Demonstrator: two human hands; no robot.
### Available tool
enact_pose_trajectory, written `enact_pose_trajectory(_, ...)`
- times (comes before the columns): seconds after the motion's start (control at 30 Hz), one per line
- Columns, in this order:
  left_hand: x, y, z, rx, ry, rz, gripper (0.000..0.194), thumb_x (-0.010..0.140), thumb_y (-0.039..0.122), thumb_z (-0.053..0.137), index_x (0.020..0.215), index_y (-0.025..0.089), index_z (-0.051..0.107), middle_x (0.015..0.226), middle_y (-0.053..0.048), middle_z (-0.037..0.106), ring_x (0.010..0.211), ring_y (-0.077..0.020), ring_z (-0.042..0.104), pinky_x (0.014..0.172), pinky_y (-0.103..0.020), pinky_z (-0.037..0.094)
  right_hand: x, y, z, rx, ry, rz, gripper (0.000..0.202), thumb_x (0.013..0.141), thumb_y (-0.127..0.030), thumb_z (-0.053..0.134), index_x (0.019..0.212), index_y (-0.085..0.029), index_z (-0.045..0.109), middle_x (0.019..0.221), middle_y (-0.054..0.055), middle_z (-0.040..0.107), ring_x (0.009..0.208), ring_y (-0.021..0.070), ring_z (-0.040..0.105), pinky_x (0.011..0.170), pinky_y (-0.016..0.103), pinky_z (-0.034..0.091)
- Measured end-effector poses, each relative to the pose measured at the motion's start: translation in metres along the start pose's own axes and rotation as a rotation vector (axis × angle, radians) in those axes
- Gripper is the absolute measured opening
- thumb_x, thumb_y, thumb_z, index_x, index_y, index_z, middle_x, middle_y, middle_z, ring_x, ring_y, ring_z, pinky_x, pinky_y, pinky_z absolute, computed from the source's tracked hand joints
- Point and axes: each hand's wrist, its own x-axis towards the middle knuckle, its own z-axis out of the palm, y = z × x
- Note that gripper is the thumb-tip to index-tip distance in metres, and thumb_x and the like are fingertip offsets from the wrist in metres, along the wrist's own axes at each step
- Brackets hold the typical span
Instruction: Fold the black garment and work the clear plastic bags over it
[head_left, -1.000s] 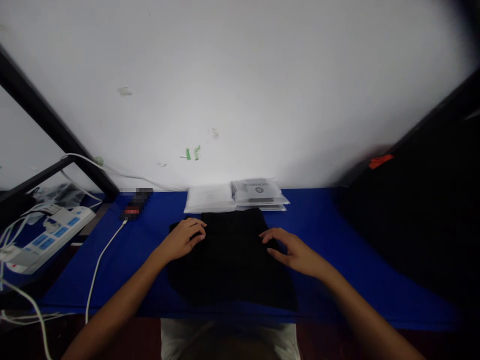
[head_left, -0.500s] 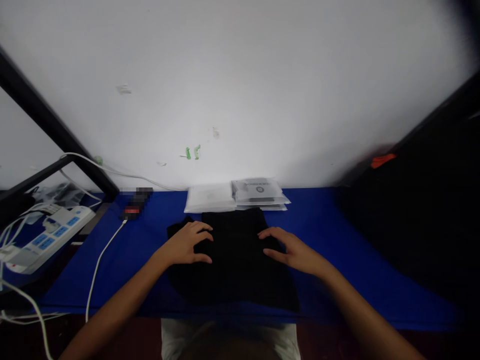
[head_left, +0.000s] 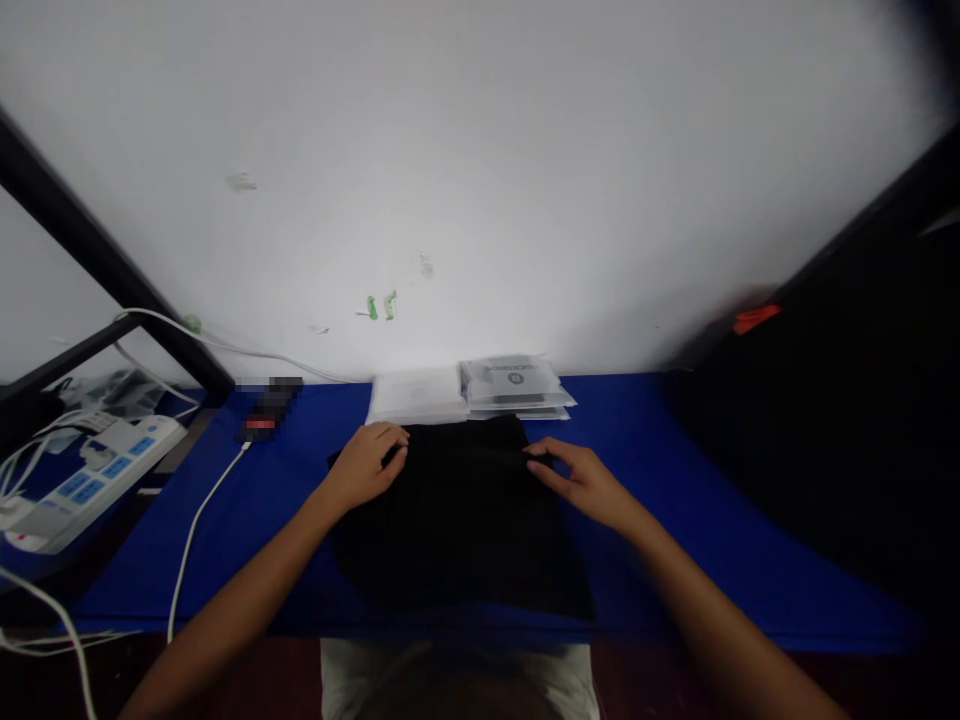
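Wall (head_left: 525, 180): white-grey, green flecks (head_left: 372, 307) and pale scuffs (head_left: 241, 182); light brightest low at centre, dim toward corners. Counter (head_left: 637, 430): blue-covered, set against wall. Frame bar (head_left: 82, 235): black, slanting, left. Floor (head_left: 637, 685): dark red, near side.

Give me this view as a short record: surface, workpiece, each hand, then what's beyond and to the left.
Surface: blue tabletop
Workpiece: black cloth, lying on the tabletop
Left hand: at the cloth's far left part, fingers curled; grip unclear
Right hand: at its far right edge, thumb and forefinger close together; grip unclear
Beyond: white packet beside printed packets
Left: power strip; white cable
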Motion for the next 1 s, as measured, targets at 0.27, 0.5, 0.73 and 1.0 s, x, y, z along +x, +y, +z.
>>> enact_pose_trajectory(0.27, 0.043, -0.015, 0.015, 0.312, 0.036, -0.136, 0.023, 0.097, 0.028, 0.045, 0.102, 0.014, 0.062, 0.1, -0.015, 0.066, 0.098, -0.0305, 0.06, 0.086, -0.045, 0.041, 0.06, 0.005, 0.016, -0.484, 0.195, 0.141, 0.019, 0.094, -0.029, 0.046, 0.095, -0.017, 0.061, 0.092, 0.011, 0.069, 0.08, 0.0257, 0.065, 0.065, 0.033, 0.049)
enact_pose_trajectory(0.5, 0.003, -0.037, -0.022, -0.055, -0.139, -0.026, 0.054, 0.076, 0.057, 0.072, 0.117, 0.024, 0.057, 0.119, -0.008, 0.06, 0.113, -0.0276, 0.054, 0.099, -0.043, 0.041, 0.036, -0.014, 0.023, -0.652, 0.266, -0.062, 0.026, 0.097, -0.031, 0.043, 0.109, -0.014, 0.059, 0.107, 0.016, 0.063, 0.102, 0.0291, 0.058, 0.086, 0.039, 0.048)
enact_pose_trajectory(0.73, -0.013, -0.068, -0.017, -0.099, -0.107, -0.162, 0.027, 0.091, 0.047, 0.055, 0.091, 0.021, 0.061, 0.103, -0.005, 0.065, 0.096, -0.0201, 0.062, 0.085, -0.034, 0.05, 0.012, -0.019, 0.039, -0.614, -0.03, -0.244, 0.028, 0.098, -0.039, 0.046, 0.105, -0.016, 0.06, 0.095, 0.011, 0.064, 0.089, 0.0255, 0.06, 0.078, 0.037, 0.05)
enact_pose_trajectory(1.0, 0.005, -0.037, 0.003, 0.203, 0.106, -0.253, 0.02, 0.095, 0.032, 0.052, 0.1, 0.015, 0.06, 0.11, -0.016, 0.06, 0.108, -0.0314, 0.055, 0.093, -0.048, 0.041, 0.005, -0.018, 0.042, -0.599, -0.097, -0.262, 0.034, 0.097, -0.045, 0.045, 0.099, -0.015, 0.061, 0.097, 0.014, 0.063, 0.091, 0.0277, 0.06, 0.08, 0.041, 0.05)
